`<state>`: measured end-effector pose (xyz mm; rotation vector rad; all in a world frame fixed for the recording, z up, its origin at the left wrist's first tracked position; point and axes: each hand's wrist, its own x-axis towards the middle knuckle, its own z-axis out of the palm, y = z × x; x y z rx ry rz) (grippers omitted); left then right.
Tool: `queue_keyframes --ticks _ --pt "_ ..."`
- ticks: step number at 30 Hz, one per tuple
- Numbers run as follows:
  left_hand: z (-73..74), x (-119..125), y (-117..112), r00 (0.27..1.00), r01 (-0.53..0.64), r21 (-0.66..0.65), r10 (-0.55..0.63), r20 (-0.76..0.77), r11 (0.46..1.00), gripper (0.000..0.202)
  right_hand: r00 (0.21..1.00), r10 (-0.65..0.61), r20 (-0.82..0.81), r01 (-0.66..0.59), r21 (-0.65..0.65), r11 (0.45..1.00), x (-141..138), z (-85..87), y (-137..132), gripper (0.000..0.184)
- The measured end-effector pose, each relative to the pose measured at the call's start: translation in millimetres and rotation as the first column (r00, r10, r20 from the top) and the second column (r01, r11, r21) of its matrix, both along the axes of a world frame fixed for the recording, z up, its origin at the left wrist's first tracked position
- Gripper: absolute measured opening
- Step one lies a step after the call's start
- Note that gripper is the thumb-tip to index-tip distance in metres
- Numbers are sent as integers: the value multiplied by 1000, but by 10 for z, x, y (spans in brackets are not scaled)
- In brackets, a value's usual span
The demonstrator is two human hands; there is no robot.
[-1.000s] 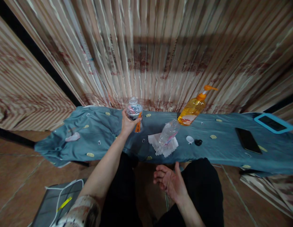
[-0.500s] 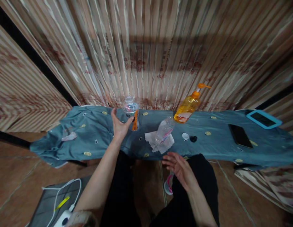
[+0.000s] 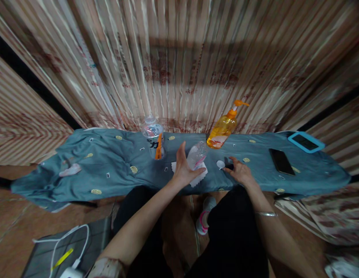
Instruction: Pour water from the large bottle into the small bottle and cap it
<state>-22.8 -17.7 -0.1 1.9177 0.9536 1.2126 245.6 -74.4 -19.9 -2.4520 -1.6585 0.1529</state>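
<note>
My left hand (image 3: 185, 170) is open, thumb and fingers spread around the near side of a small clear plastic bottle (image 3: 200, 150). Whether it touches the bottle I cannot tell. The bottle stands on a white paper tissue (image 3: 200, 178), partly hidden by the hand. To the right, my right hand (image 3: 239, 170) reaches down to the cloth, thumb and forefinger apart on either side of a small black cap (image 3: 229, 166). Close by lies a white cap (image 3: 220, 165). A larger clear bottle (image 3: 153, 141) with an orange-striped label stands uncapped left of my left hand.
An orange pump bottle (image 3: 221, 131) stands toward the back of the cloth-covered bench (image 3: 121, 173). A phone (image 3: 282, 162) and a blue-framed device (image 3: 306, 142) lie at the right. Some crumpled clear plastic (image 3: 71, 170) is at the left. A striped curtain (image 3: 179, 58) hangs behind.
My left hand has moved right, from the larger bottle to the small one. My right hand has risen from above the lap to the caps. The view has shifted slightly.
</note>
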Motion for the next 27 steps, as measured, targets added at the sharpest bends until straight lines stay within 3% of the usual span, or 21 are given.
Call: queue_keyframes --ticks 4,7,10,12,15,18,21,27 --pt "-168 83 19 999 -21 -63 19 -31 998 117 997 -25 72 31 -75 997 21 -51 34 28" --pt "-212 85 70 999 -40 -98 36 -41 994 110 997 -60 55 60 -8 998 63 58 -21 25" --pt "-191 78 118 999 -17 -114 12 -42 993 98 982 41 -186 2 226 974 8 383 -51 35" --pt "-164 79 131 999 2 -115 -7 -43 993 90 897 248 -367 -102 374 922 -134 699 -28 45" --pt "-145 79 128 999 12 -121 -17 -47 993 78 765 515 -386 -324 461 826 -466 1189 54 45" --pt "-159 66 125 998 23 -125 -30 -58 992 68 744 637 -202 -544 369 754 -780 1531 153 35" --pt "-180 49 129 997 39 -126 -46 -55 991 59 684 730 1 -708 246 663 -948 1671 253 32" --pt "-198 61 137 999 45 -100 -45 -2 994 53 632 767 108 -771 -13 637 -1002 1778 469 32"
